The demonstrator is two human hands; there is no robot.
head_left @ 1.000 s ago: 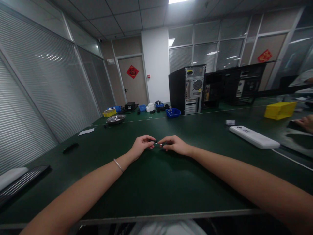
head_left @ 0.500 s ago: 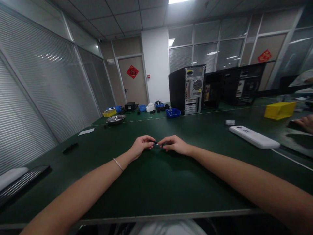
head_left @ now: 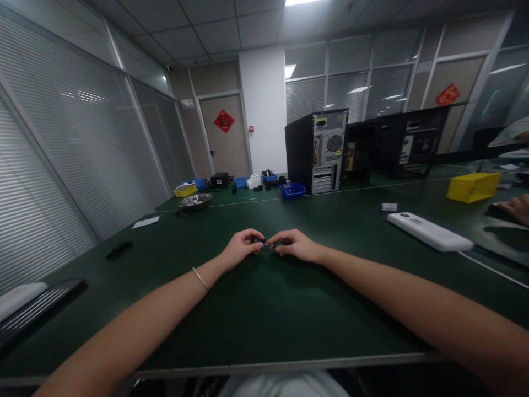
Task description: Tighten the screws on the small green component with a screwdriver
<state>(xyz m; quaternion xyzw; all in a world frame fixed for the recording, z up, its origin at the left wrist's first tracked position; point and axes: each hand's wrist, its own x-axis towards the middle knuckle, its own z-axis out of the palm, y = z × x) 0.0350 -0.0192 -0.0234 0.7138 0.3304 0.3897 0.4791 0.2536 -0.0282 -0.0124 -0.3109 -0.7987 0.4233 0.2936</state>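
Observation:
Over the middle of the green table [head_left: 264, 309] my two hands nearly meet, fingertip to fingertip. My left hand [head_left: 242, 247] is closed in a pinch on a small dark piece, mostly hidden by the fingers. My right hand [head_left: 296, 245] pinches the other end of a thin, shiny metal pin [head_left: 268, 245], which spans the narrow gap between the hands. Its exact kind is too small to make out. A thin bracelet [head_left: 200, 278] circles my left wrist.
A metal dish [head_left: 195, 202], a blue tray [head_left: 292, 191] and a computer tower [head_left: 318, 151] stand at the back. On the right are a white power strip [head_left: 430, 231], a yellow bin [head_left: 473, 187] and another person's hand [head_left: 516, 208]. A keyboard [head_left: 41, 309] lies left.
My left fingers have shifted slightly to the right over the small dark piece, hiding more of it. My right hand has stayed in place.

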